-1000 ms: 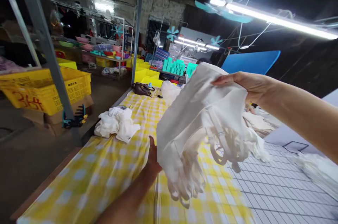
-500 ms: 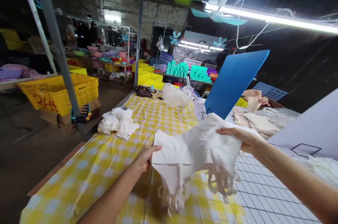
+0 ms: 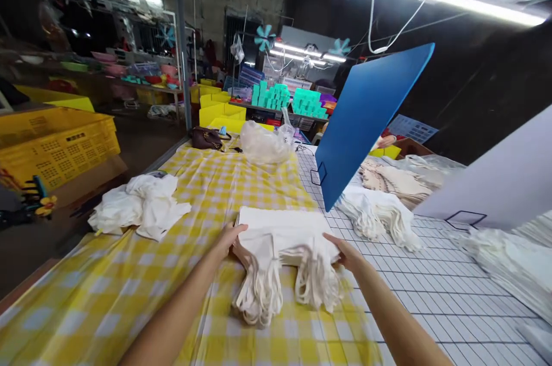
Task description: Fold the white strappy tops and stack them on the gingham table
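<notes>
- the stack of white bags (image 3: pixel 284 227) is many thin bags piled up. i think it could slide apart if one hand pushes harder than the other.
- the long straps (image 3: pixel 261 291) hang loose off the near edge in two bunches. they could tangle, or catch on a finger and pull the top bags out of line.
- the stack sits on the table (image 3: pixel 107 297), right where its yellow checked cover meets the grid mat (image 3: pixel 431 297). the cover could bunch up under the stack and make it crooked.
- the blue board (image 3: pixel 366 119) stands tilted just behind the stack. it is near enough that a bump might knock it.
- the stack lies flat, right between the two hands.
- the left hand (image 3: pixel 230 238) is open. its fingers lie on the stack's left edge and touch it.
- the right hand (image 3: pixel 347 252) is open too. its fingers touch the right near corner.
- neither hand wraps around the bags. they just rest on the sides.
- a messy white cloth pile (image 3: pixel 138 205) lies well off to the left. more bags (image 3: pixel 379 214) lie off to the right.
</notes>
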Demonstrator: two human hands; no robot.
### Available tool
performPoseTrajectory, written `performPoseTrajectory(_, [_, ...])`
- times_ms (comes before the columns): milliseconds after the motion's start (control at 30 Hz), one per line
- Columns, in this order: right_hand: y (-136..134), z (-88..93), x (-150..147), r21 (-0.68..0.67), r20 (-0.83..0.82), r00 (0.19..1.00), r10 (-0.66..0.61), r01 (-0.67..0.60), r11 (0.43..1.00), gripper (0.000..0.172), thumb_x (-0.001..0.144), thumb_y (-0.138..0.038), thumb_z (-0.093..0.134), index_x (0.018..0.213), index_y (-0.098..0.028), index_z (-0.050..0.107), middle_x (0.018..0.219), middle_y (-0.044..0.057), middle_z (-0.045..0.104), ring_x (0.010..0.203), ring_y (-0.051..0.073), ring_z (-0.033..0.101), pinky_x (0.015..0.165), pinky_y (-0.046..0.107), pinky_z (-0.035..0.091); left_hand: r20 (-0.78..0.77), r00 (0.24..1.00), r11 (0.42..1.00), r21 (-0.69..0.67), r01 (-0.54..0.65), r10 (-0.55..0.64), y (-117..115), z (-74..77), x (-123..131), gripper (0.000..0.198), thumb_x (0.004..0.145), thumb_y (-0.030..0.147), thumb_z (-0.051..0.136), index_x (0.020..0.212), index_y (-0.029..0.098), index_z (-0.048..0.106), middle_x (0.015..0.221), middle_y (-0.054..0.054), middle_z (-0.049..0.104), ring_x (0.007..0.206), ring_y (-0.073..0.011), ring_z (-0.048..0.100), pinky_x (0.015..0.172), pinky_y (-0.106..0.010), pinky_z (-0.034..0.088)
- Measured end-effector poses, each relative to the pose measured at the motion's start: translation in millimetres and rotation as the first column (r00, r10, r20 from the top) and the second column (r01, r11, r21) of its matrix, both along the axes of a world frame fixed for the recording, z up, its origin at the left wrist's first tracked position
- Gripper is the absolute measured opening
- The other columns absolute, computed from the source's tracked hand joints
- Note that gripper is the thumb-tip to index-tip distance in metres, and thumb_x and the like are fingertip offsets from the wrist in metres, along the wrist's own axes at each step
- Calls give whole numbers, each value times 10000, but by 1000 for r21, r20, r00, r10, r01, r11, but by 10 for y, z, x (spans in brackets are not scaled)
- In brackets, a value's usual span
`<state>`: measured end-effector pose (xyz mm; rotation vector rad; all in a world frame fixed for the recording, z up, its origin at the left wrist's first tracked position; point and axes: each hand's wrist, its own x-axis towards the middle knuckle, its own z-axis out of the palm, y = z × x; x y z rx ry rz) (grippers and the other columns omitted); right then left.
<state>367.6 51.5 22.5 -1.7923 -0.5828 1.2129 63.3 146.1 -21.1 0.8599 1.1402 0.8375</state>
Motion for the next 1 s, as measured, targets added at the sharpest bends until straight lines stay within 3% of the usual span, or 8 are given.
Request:
performPoseTrajectory(100, [5,-192,9,19,30,999,15,-15,1000,214,726,-333,623,615,-163,554,426,-55,467,354,59,413,359,172,314,16,1000,1000,-12,0,0,95,-89,-19,298,511,279,731,751,144,616,597,-20,653,548,-164,599,515,-243,426])
performPoseTrajectory(333, [188,-25,106,126,97,990,100,-112,986,188,689,-336,652,727,-159,603,612,9,623,512,120,550,468,205,412,134,991,986,160,-44,23,284,-22,31,493,516,305,729,961,144,588,891,-63,678,714,-160,621,619,-236,452])
performPoseTrajectory(433, [248,-115,75,138,148,983,104,-125,983,200,689,-364,631,714,-171,587,633,25,634,555,152,579,516,234,440,-23,999,983,180,-23,28,351,-56,22,489,595,335,680,1029,150,553,939,-76,675,747,-169,635,643,-244,468])
performPoseTrajectory(500, [270,-188,64,105,298,948,114,-151,983,234,707,-403,593,718,-170,589,665,44,645,602,175,599,550,254,450,-185,983,983,181,31,4,391,-64,-10,464,627,344,661,1032,144,552,921,-90,681,769,-199,645,658,-268,475])
performPoseTrajectory(600, [314,-219,93,-16,632,762,140,-168,986,302,734,-432,540,793,-147,623,758,79,655,745,214,618,649,282,455,-339,940,977,208,42,32,432,-4,-37,465,584,246,705,1015,136,565,1032,-140,656,992,-273,598,777,-301,453])
performPoseTrajectory(700, [399,-169,137,-73,797,589,133,-124,990,361,744,-389,520,967,-123,619,936,121,627,929,254,577,763,319,425,-594,796,940,324,105,116,419,117,10,478,611,169,684,1068,131,548,1234,-172,543,1232,-276,420,932,-297,360])
performPoseTrajectory(833, [507,-120,102,-142,896,405,183,-129,981,316,766,-322,487,976,-143,640,1040,124,589,928,242,565,759,314,403,-832,530,888,358,289,163,311,235,129,317,743,189,578,1050,109,575,1136,-182,594,1111,-269,523,910,-334,373])
performPoseTrajectory(1000, [515,-147,-21,-126,915,375,150,-86,988,283,783,-249,464,988,-160,638,1052,106,591,935,229,560,697,287,392,-871,430,851,401,339,239,205,272,188,306,805,153,490,1100,131,567,1119,-156,597,1004,-258,574,804,-333,424])
